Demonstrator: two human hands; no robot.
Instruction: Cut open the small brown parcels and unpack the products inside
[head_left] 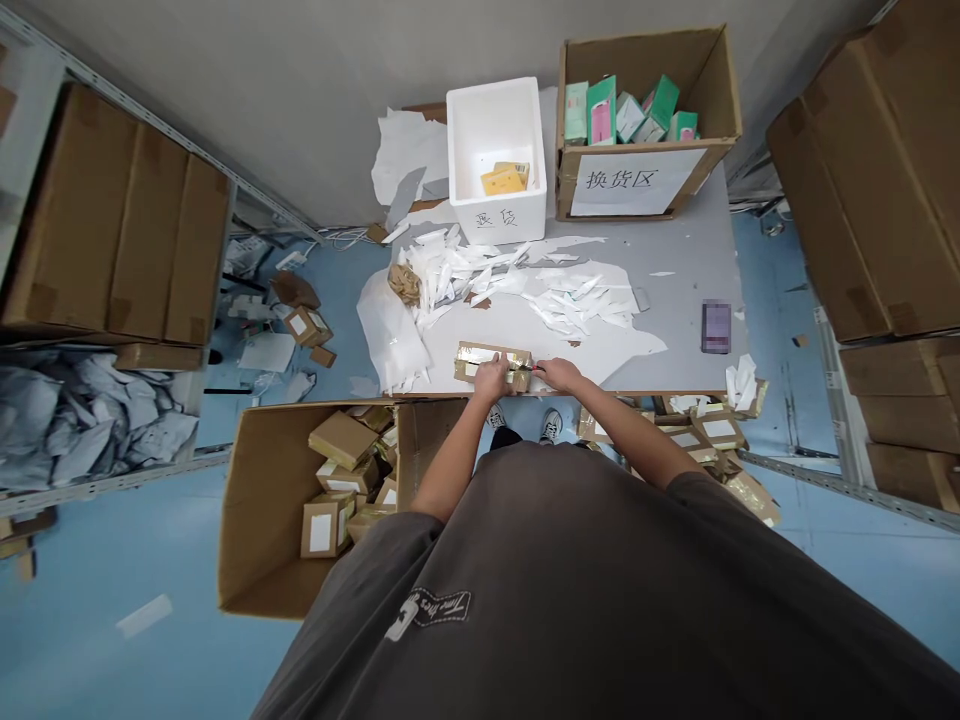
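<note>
A small taped cardboard box point(474, 356) lies near the table's front edge. My left hand point(492, 378) presses on its middle, fingers closed over its front side. At the box's right end is my right hand point(559, 374), its fingers wrapped round a small cutter point(535, 368), mostly hidden, with the tip against the box. White paper scraps point(577, 300) are spread on the table behind the box.
A white foam bin point(497, 220) and a labelled carton point(643, 180) with green boxes stand at the table's back. A phone point(716, 328) lies at the right. A large carton point(270, 500) of small boxes is at lower left, shelves on both sides.
</note>
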